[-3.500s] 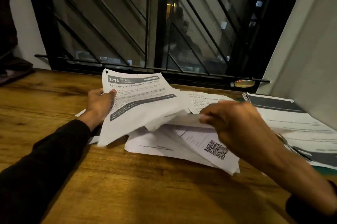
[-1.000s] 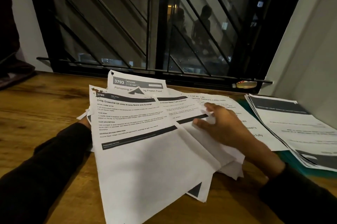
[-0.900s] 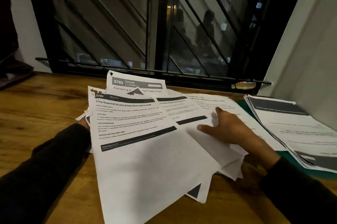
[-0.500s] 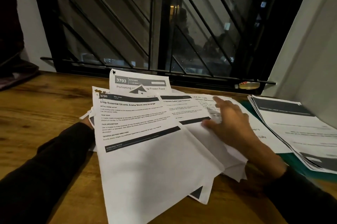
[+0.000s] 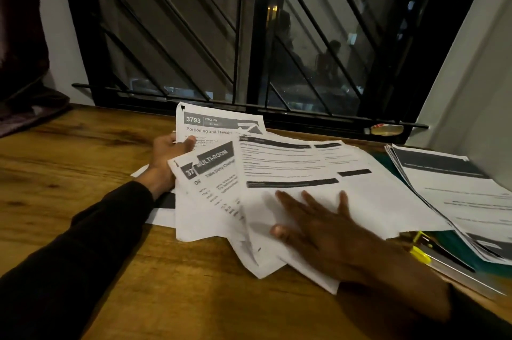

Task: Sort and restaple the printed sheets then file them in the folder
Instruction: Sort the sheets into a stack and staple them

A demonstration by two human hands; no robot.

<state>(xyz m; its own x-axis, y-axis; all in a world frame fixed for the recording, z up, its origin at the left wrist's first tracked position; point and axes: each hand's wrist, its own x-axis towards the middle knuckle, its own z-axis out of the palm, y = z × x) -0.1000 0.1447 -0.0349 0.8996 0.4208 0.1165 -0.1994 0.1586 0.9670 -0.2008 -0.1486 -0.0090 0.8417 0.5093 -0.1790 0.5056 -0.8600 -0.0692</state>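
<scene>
A loose fan of printed sheets (image 5: 291, 173) lies on the wooden table (image 5: 83, 173). My left hand (image 5: 166, 159) grips the left edge of the sheet headed "3793 Kitchen" (image 5: 219, 122), thumb on top. Below it shows a "Multi-Room" sheet (image 5: 210, 187). My right hand (image 5: 313, 226) lies flat, fingers spread, pressing on the top sheet of the fan. A second pile of printed sheets (image 5: 457, 195) rests on a teal folder (image 5: 454, 240) at the right. A yellow and grey stapler (image 5: 426, 251) lies beside that folder, partly under paper.
A barred window (image 5: 249, 49) runs along the table's far edge, with a small bottle (image 5: 383, 129) lying on its sill. A white wall (image 5: 476, 76) closes the right side. Dark fabric (image 5: 25, 107) lies at the far left.
The big top sheet that hid my left hand has moved right, uncovering that hand and the "Multi-Room" sheet. My right hand slid toward me and now lies flat on the shifted sheet.
</scene>
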